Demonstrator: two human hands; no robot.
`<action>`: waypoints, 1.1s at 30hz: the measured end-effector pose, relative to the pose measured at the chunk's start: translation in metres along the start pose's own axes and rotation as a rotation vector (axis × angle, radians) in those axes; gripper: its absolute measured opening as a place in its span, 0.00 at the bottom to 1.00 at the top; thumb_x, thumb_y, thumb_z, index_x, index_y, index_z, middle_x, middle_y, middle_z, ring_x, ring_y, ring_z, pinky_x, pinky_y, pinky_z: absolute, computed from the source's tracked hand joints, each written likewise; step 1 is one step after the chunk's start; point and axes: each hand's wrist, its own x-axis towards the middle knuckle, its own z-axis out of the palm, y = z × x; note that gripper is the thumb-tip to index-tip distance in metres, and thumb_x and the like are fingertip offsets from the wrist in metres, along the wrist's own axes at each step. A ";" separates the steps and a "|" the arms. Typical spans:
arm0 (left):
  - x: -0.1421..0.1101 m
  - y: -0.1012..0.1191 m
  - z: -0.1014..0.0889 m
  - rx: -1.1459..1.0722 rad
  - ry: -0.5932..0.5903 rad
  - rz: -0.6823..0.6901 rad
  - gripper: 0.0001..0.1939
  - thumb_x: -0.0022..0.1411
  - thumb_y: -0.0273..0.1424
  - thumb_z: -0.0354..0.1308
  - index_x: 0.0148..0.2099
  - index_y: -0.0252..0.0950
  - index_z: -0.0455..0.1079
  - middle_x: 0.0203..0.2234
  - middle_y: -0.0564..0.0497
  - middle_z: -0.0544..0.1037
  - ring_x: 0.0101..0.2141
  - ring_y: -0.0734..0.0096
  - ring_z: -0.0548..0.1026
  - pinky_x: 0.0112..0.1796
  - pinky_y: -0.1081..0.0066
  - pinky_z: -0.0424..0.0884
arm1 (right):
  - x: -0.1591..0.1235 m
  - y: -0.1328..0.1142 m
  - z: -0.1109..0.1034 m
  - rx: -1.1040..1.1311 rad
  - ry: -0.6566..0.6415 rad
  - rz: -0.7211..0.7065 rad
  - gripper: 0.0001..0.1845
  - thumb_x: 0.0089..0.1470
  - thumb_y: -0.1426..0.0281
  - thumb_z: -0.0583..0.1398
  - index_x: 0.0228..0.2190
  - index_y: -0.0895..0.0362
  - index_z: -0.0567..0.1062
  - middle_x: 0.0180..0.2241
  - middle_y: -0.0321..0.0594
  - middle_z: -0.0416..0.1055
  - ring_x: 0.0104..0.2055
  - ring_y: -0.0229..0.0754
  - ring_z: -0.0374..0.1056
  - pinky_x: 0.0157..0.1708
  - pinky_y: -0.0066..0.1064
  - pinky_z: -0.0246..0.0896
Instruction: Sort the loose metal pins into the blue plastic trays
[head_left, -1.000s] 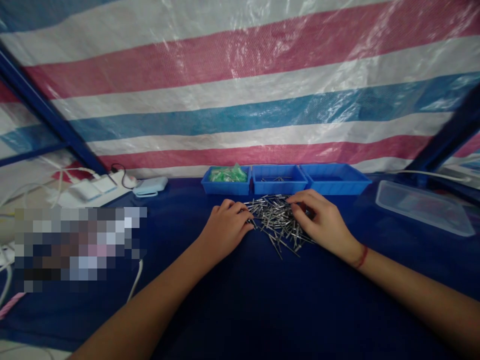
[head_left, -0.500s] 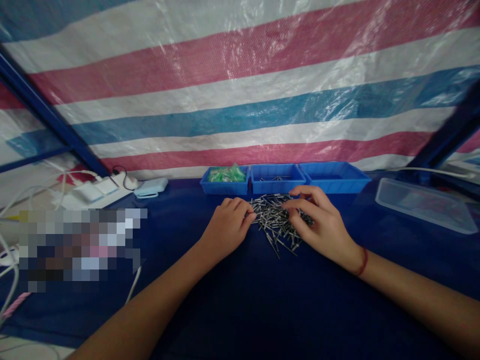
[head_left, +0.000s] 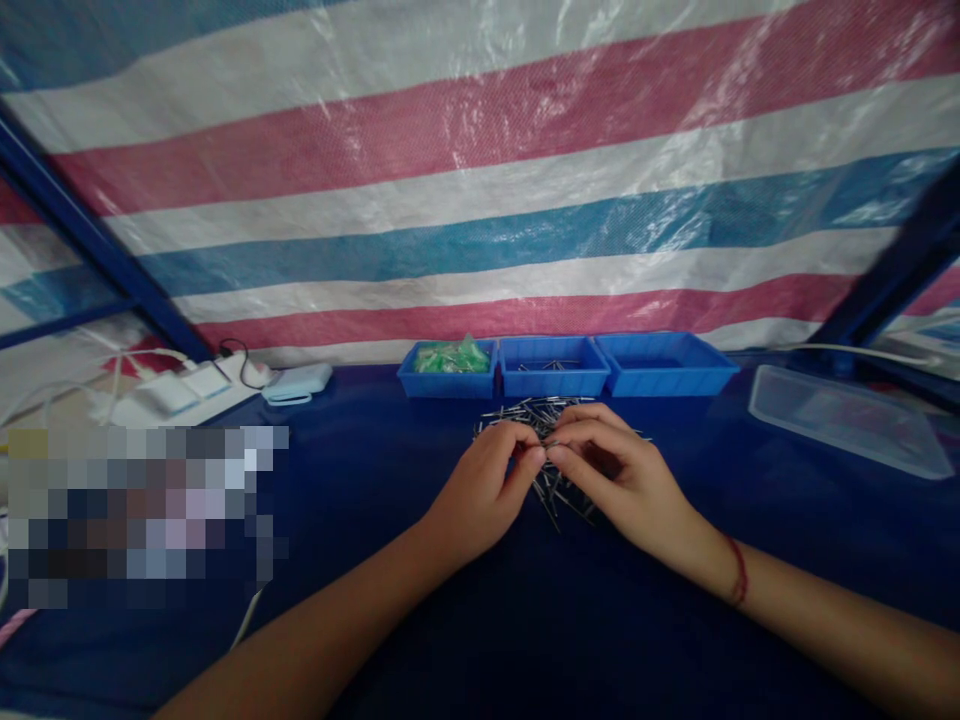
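Seen from the head, the left hand and the right hand meet over the middle of the worktop. Both are closed at the tips, thumb against finger, and they seem to pinch one thin pin between them. It is so small and so hidden that I cannot tell which end each hand has.

Under and around the fingers is the pile of shiny pins, nearer the far edge of the worktop than the near edge. The pins lie crossed every which way. A finger that dips too low could snag some and drag them along. The pinched pin is thin and looks smooth, so a loose or crooked pinch could let it slip and get lost in the pile. The hands also hide part of the pile, so a pin there could be bumped by mistake. Sharp ends, if there are any, could poke a fingertip.

Three bins stand in a row by the far edge. The left bin has a green bag, the middle bin has a few pins, and then comes the right bin. Pins pushed too far that way could knock against their walls. The clear lid lies toward the far right corner.
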 end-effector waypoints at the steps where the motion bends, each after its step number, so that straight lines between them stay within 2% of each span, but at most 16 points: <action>1: 0.000 0.000 0.000 -0.005 -0.001 0.002 0.05 0.65 0.31 0.47 0.38 0.36 0.62 0.31 0.51 0.70 0.34 0.70 0.68 0.38 0.70 0.64 | 0.000 0.000 0.000 0.009 -0.003 0.002 0.04 0.54 0.68 0.58 0.32 0.54 0.74 0.38 0.41 0.65 0.42 0.42 0.66 0.34 0.32 0.64; 5: 0.000 0.001 -0.001 -0.001 -0.020 0.027 0.06 0.65 0.31 0.49 0.41 0.35 0.63 0.33 0.51 0.71 0.35 0.70 0.69 0.38 0.69 0.64 | 0.001 -0.003 -0.001 0.005 -0.010 -0.022 0.05 0.55 0.70 0.57 0.34 0.53 0.74 0.38 0.41 0.65 0.41 0.41 0.66 0.35 0.32 0.64; 9: 0.000 0.001 -0.001 0.034 -0.025 0.049 0.05 0.65 0.30 0.49 0.39 0.35 0.64 0.30 0.51 0.70 0.34 0.70 0.69 0.37 0.69 0.64 | 0.000 -0.006 -0.003 -0.027 -0.006 -0.050 0.06 0.55 0.70 0.58 0.35 0.53 0.75 0.37 0.41 0.66 0.40 0.41 0.67 0.33 0.32 0.64; 18: 0.001 0.002 -0.002 -0.004 0.118 0.048 0.01 0.62 0.28 0.53 0.37 0.36 0.65 0.30 0.54 0.71 0.31 0.74 0.69 0.35 0.73 0.65 | 0.002 -0.002 -0.004 -0.073 -0.010 -0.053 0.07 0.55 0.70 0.57 0.35 0.54 0.75 0.38 0.41 0.67 0.40 0.41 0.67 0.34 0.32 0.64; 23: 0.000 0.005 -0.002 -0.001 0.134 0.065 0.03 0.62 0.29 0.53 0.36 0.36 0.64 0.29 0.54 0.71 0.31 0.74 0.69 0.35 0.73 0.65 | 0.002 -0.004 -0.003 -0.133 -0.097 -0.137 0.07 0.57 0.72 0.55 0.33 0.56 0.74 0.37 0.41 0.68 0.40 0.39 0.66 0.38 0.32 0.63; 26: -0.001 0.005 -0.001 -0.001 0.132 0.004 0.06 0.62 0.31 0.54 0.40 0.37 0.62 0.30 0.54 0.72 0.30 0.73 0.69 0.34 0.71 0.65 | 0.004 -0.006 -0.007 -0.174 -0.148 -0.183 0.08 0.58 0.73 0.54 0.33 0.57 0.73 0.37 0.42 0.68 0.40 0.39 0.66 0.40 0.32 0.62; 29: -0.001 0.002 0.000 0.016 0.161 -0.063 0.16 0.62 0.32 0.53 0.51 0.36 0.56 0.30 0.53 0.72 0.29 0.72 0.69 0.33 0.69 0.65 | 0.015 -0.001 -0.016 -0.292 -0.065 -0.223 0.08 0.58 0.72 0.53 0.34 0.58 0.72 0.36 0.42 0.68 0.40 0.41 0.66 0.40 0.33 0.63; 33: 0.001 -0.005 -0.001 0.055 0.174 -0.075 0.18 0.63 0.30 0.50 0.54 0.35 0.53 0.30 0.52 0.73 0.28 0.72 0.70 0.34 0.69 0.66 | 0.047 0.020 -0.033 -0.566 0.132 -0.225 0.11 0.58 0.70 0.52 0.33 0.60 0.73 0.35 0.45 0.69 0.39 0.44 0.67 0.41 0.37 0.63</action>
